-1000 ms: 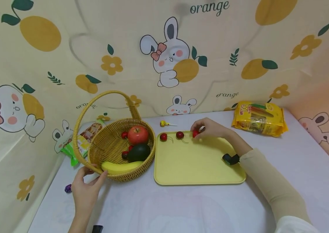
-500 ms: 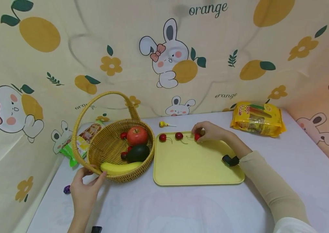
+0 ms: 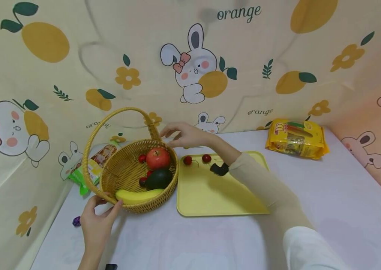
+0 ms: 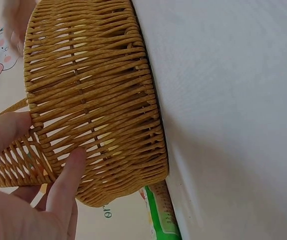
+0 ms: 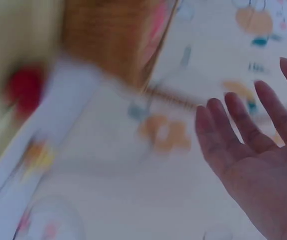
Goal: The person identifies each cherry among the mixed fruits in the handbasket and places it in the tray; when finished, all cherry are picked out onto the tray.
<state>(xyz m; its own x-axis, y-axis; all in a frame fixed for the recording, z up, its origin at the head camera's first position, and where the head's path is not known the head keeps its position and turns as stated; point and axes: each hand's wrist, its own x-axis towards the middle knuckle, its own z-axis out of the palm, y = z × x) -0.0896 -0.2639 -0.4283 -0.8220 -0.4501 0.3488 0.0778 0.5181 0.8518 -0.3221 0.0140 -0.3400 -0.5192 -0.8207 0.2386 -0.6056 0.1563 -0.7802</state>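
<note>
My left hand (image 3: 98,225) grips the wicker basket (image 3: 148,206) at its near left rim, by the foot of the handle; the left wrist view shows its fingers on the weave (image 4: 98,100). Inside the basket lie a red apple (image 3: 158,159), a dark green avocado (image 3: 159,179), a banana (image 3: 138,196) and several small red fruits (image 3: 142,158). My right hand (image 3: 188,135) hovers at the basket's back right rim, fingers extended; the right wrist view shows the hand (image 5: 263,165) empty. Two cherries (image 3: 188,160) (image 3: 206,158) lie on the yellow tray (image 3: 207,195).
A yellow package (image 3: 296,138) stands at the back right. A green snack bag (image 3: 92,168) lies behind the basket's left side, a purple wrapped candy (image 3: 77,221) at the left edge. The right forearm (image 3: 264,183) crosses above the tray, hiding part of it.
My right hand has left the cherry at the tray's back edge and moved left to the basket's back right rim. My left hand keeps its grip on the basket.
</note>
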